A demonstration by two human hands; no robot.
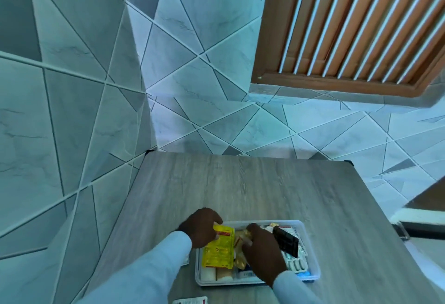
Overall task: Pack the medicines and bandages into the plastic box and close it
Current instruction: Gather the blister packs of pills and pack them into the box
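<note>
With the left hand (201, 227) pinching the yellow packet (218, 247) over the box (310, 256) on the counter (240, 183) and the right hand (263, 250), fingers curled on the contents, it should be laid flat so a lid can close.

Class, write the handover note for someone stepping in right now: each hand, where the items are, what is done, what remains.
Left hand: holds the yellow sachet at its top edge, over the plastic box.
Right hand: inside the box among the packets; its grip cannot be made out.
Done: blister strips and bandage rolls lie in the box.
Left: set the sachet down, add the packet at the table's near edge, close the box. No lid is in view.
</note>
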